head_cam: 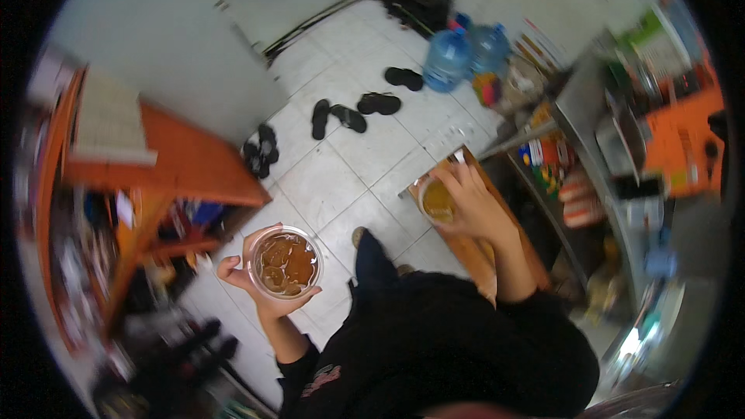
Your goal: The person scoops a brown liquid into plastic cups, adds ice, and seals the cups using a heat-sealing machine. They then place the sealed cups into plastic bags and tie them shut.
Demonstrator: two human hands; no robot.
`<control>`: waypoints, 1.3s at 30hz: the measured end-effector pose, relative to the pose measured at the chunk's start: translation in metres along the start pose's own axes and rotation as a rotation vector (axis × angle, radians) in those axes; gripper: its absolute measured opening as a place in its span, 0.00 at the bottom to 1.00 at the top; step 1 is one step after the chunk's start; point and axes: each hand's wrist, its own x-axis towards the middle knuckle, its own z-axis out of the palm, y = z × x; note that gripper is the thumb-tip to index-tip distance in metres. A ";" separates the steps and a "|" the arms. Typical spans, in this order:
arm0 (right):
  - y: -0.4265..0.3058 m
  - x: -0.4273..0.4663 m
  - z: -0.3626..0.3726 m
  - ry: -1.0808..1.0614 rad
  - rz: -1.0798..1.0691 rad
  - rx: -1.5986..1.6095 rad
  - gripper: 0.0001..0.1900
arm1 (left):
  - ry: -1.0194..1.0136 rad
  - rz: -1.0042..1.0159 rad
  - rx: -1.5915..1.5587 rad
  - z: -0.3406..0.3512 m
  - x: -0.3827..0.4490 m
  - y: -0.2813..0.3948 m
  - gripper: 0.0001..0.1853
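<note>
My left hand [263, 301] cradles a round clear container [286, 263] from below and the side, well above the tiled floor. Amber-brown contents with glossy, rounded shapes show inside it; whether a clear lid covers them I cannot tell. On the other side of my body, my right hand [474, 206] grips a clear cup [436, 202] of yellowish liquid by its rim and side. This cup is in front of a wooden bench [460, 250] in the view; whether it touches the wood I cannot tell.
An orange-brown wooden desk [186, 142] stands at left. Black sandals [349, 118] lie scattered on the white tile floor [314, 183]. Large blue water bottles [447, 61] stand near the wall. At right, a grey counter [588, 93] holds several items above cluttered shelves.
</note>
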 end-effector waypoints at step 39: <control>0.193 0.194 -0.196 0.772 1.343 -0.288 0.41 | -0.980 0.223 -0.806 0.552 0.591 -0.294 0.60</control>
